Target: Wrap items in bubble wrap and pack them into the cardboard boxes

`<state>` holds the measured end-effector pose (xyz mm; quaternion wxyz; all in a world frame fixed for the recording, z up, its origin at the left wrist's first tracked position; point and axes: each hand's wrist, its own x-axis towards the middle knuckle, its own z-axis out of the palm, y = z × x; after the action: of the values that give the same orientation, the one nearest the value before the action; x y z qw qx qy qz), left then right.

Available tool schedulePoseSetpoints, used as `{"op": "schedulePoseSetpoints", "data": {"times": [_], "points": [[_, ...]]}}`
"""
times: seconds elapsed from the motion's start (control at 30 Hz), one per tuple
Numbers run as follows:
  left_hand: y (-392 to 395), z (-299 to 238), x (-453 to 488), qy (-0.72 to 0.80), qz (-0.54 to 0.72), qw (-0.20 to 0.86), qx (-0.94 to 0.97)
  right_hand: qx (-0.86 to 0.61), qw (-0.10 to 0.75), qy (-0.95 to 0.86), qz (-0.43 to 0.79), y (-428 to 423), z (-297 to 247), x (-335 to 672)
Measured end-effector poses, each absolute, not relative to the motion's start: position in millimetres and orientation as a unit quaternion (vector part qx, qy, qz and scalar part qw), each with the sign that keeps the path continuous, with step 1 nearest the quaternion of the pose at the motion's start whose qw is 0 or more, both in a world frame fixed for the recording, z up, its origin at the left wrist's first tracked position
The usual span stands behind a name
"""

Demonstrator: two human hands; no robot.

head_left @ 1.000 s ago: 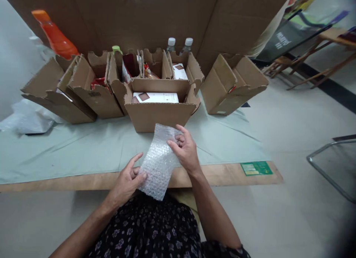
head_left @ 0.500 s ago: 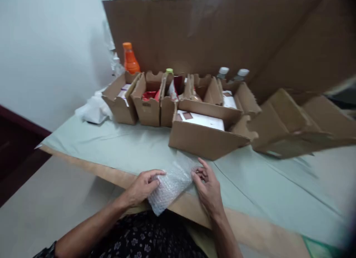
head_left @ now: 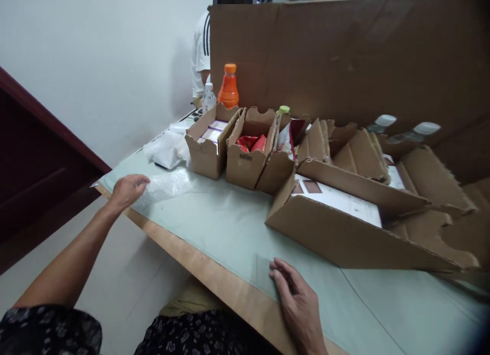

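Observation:
At the left end of the table, my left hand (head_left: pixel 128 191) is closed with its fingertips on the edge of a bubble wrap bag (head_left: pixel 168 184), which lies flat on the cloth. Closer to my body, my right hand (head_left: pixel 300 299) is curled at the table's front edge. Its thumb and fingers pinch a thin piece of clear plastic film (head_left: pixel 264 273). The film is see-through, and its far outline is faint.
A row of open cardboard bins (head_left: pixel 206 158) stands behind, one holding red packets (head_left: pixel 250 143). A bin (head_left: pixel 325 230) with a white box (head_left: pixel 340 202) juts forward. An orange bottle (head_left: pixel 228 87), a tall cardboard panel (head_left: pixel 325 58) and a person in a white shirt (head_left: pixel 201 53) are at the back.
My left hand has carried the bubble wrap bag leftward and set it down at the table's left end. My hands have moved apart, and the view has turned left.

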<state>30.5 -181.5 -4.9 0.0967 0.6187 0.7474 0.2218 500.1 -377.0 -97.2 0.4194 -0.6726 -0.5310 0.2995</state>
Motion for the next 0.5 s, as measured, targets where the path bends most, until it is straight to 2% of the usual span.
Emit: {"op": "schedulePoseSetpoints", "data": {"times": [0.23, 0.4, 0.5], "points": [[-102.4, -2.4, 36.5, 0.751, 0.251, -0.079, 0.605, -0.676, 0.431, -0.53, 0.275, -376.2, -96.8, 497.1], [-61.3, -22.7, 76.7, 0.759, 0.326, 0.017, 0.564, -0.672, 0.449, -0.538, 0.241, -379.6, -98.1, 497.1], [-49.7, -30.1, 73.8, 0.774, 0.377, 0.041, 0.508, -0.672, 0.43, -0.551, 0.243, -380.7, -99.9, 501.0]]}}
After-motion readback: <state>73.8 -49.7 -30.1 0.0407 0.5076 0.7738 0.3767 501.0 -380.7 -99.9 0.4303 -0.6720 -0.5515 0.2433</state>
